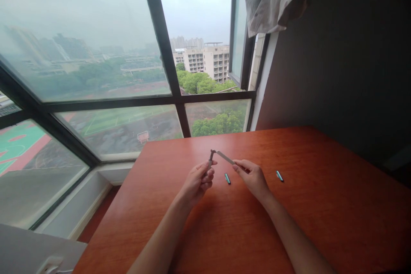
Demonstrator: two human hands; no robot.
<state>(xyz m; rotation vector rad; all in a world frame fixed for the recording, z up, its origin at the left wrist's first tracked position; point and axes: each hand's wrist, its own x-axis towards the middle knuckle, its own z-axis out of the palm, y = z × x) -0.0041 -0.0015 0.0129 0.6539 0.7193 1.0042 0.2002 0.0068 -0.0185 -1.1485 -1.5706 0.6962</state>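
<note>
My left hand (199, 181) is closed around a razor handle (210, 160), which points up with its small dark forked end free of the fingers. In my right hand (253, 175), thumb and fingers pinch a slim, flat, pale grey stick (225, 157) whose exact kind I cannot make out. The stick slants up to the left, its rounded tip right by the razor's forked end; whether they touch is not clear. Between my hands a razor cartridge (227, 178) with a teal strip lies on the table. A similar cartridge (279, 176) lies to the right of my right hand.
The reddish-brown wooden table (224, 231) reaches up to large dark-framed windows (112, 105). One window pane (239, 25) stands open at the back. Grey cloth (272, 0) hangs at the upper right beside a dark wall (337, 64). A white ledge (93, 201) runs along the left.
</note>
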